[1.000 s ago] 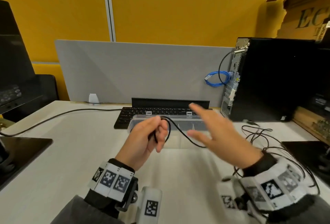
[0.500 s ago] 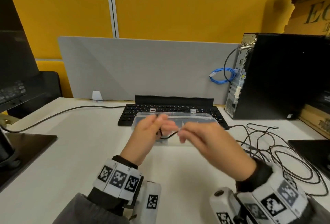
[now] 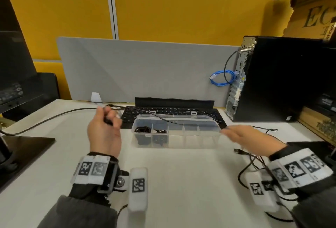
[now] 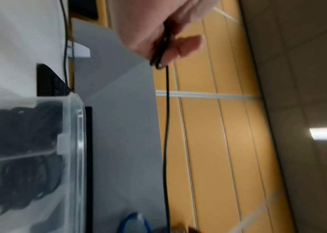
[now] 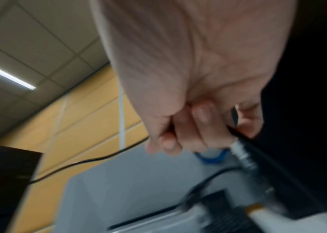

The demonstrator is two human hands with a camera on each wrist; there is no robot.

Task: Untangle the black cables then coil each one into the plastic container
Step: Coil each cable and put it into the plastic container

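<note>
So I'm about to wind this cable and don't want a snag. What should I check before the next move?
1. Left hand grips the loops of the cable: ok; the coil shows in the left wrist view.
2. Right hand holds the far stretch: ok; its fingers curl round it in the right wrist view.
3. Cable runs free between the hands: ok; one strand crosses above the container.
4. Empty compartment ready: ok; two at the left hold coils, those to their right look empty.
5. Lid out of the way: ok, hinged open at the back.
6. Cable free of the tangle by the right wrist: cannot tell.
</note>
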